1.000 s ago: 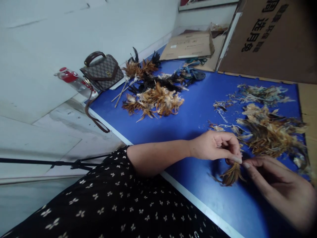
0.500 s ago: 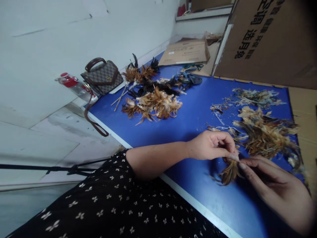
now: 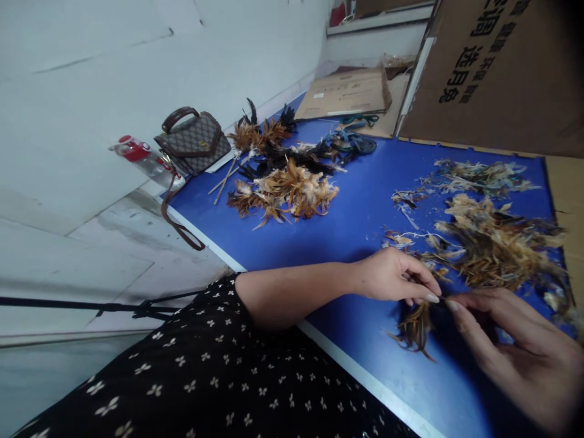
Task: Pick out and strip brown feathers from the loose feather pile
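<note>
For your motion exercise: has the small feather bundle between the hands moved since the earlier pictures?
Yes. The small feather bundle now hangs lower and more steeply from the left hand, dropping further below the big feather pile.

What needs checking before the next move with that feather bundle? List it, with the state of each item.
1. Small brown feather bundle pinched at its top by the left hand: ok.
2. Right hand fingertips at the same pinch point: ok.
3. Bundle's loose tips hang over bare blue tabletop, apart from other feathers: ok.
4. Large loose heap of brown and cream feathers lies just beyond both hands: ok.
5. Whether the bundle's stems are tied or just held in the grip: cannot tell.
6. Finished brown feather tufts on thin sticks lie apart, far from the hands: ok.
</note>
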`<state>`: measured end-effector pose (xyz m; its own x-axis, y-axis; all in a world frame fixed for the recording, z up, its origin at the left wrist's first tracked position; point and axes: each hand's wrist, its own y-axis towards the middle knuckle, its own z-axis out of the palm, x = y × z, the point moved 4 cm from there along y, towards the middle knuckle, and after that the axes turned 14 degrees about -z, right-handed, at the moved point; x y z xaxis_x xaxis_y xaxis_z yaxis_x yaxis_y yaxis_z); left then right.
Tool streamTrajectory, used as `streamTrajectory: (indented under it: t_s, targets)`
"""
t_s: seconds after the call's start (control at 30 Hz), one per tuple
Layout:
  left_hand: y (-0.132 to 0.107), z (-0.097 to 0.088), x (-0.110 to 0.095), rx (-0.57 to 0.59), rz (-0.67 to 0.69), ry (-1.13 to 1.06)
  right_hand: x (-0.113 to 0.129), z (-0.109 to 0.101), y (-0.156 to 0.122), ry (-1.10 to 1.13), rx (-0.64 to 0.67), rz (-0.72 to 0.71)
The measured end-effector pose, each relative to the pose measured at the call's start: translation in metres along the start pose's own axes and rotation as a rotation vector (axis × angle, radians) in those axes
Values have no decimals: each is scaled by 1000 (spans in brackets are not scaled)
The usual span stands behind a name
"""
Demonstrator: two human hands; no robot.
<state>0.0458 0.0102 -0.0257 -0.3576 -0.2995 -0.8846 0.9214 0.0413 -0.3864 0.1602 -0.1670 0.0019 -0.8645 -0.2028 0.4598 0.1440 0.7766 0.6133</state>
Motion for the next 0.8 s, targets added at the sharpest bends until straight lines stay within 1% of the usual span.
streamTrajectory:
  t_s: [0.1, 0.17, 0.23, 0.3, 0.4, 0.5, 0.67, 0.8]
  targets:
    - [8, 0, 11, -8, -11, 8, 11, 5, 5, 15, 10, -105]
    - [11, 0, 17, -1, -6, 16, 18, 9, 8, 33, 18, -135]
    - [12, 1, 20, 21, 0, 24, 21, 12, 8, 44, 32, -136]
    - [11, 2, 18, 37, 19, 7, 18, 10, 6, 49, 31, -119]
    - [8, 1, 11, 76, 56, -37, 3, 2, -1, 16, 3, -27]
    - [7, 0, 7, 116, 48, -51, -10, -1, -7, 7, -3, 29]
    - [6, 1, 6, 183, 43, -62, -9, 8, -7, 58, 15, -23]
    - [5, 3, 7, 186, 31, -67, -6, 10, -3, 31, 18, -20]
